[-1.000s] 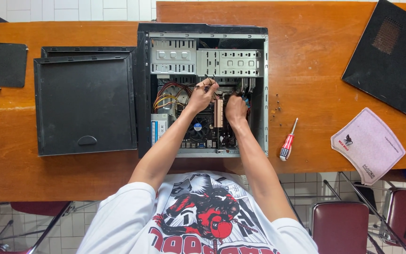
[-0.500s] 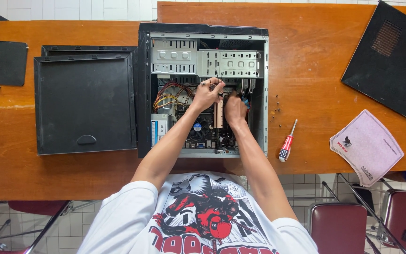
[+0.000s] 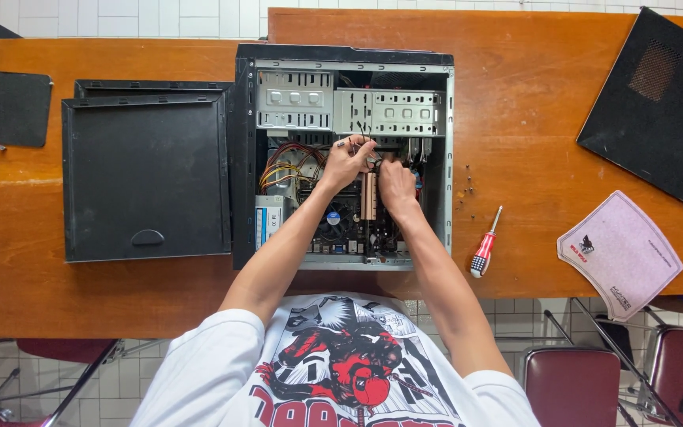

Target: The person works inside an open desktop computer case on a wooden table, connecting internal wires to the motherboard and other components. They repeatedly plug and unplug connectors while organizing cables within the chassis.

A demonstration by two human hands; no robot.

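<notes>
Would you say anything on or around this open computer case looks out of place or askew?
A few small loose screws lie scattered on the bare wooden table right of the computer case, near the red-handled screwdriver. They could roll off. Otherwise nothing looks spilled or damaged.

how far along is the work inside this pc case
Done: the side panel is off and lies left of the open case; small screws sit loose on the table. In hand: left hand and right hand meet over a thin tool or cable near the drive cage; which one is unclear. Left: the case is open and the red-handled screwdriver lies unused.
</notes>
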